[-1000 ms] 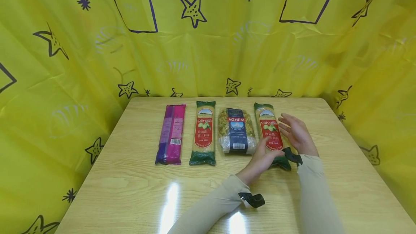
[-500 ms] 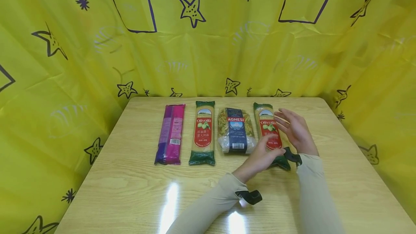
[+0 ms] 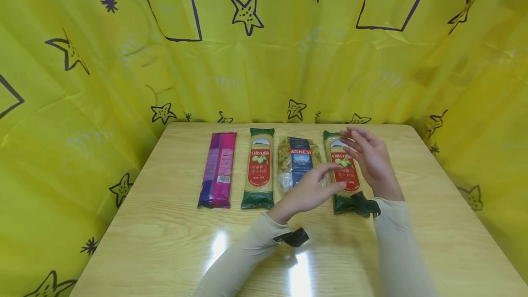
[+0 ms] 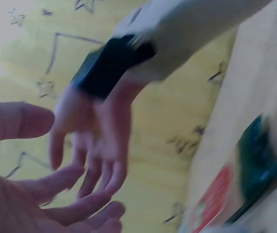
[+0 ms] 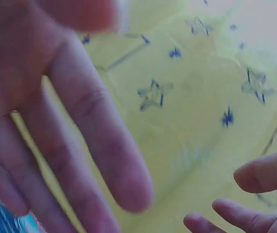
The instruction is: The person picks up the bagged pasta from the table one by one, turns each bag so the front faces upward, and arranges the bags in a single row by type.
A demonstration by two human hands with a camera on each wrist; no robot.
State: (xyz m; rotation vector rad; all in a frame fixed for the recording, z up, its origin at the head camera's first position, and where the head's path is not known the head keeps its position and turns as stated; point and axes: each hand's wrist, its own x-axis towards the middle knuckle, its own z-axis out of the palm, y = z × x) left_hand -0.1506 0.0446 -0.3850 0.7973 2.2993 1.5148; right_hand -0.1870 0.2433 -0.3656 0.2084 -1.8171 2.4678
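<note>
My left hand (image 3: 305,192) hovers with loosely bent fingers over the lower part of the Agnesi pasta bag (image 3: 300,159), partly hiding it. Its fingertips reach toward the right-hand Olivoilà spaghetti pack (image 3: 345,175). Above that pack's right side is my right hand (image 3: 374,164), fingers spread and slightly bent. Neither hand holds anything, and the palms face each other across a gap. In the left wrist view, the green end of a spaghetti pack (image 4: 260,165) lies on the table below the hands.
Another Olivoilà spaghetti pack (image 3: 258,162) lies left of the Agnesi bag. Farther left lies a pink and purple packet (image 3: 218,171). The wooden table (image 3: 165,233) meets a yellow curtain (image 3: 264,77) with drawn stars along its back and sides.
My left hand has drifted left, from over the right spaghetti pack to over the Agnesi bag. My right hand has risen slightly away from me. The packs lie as before.
</note>
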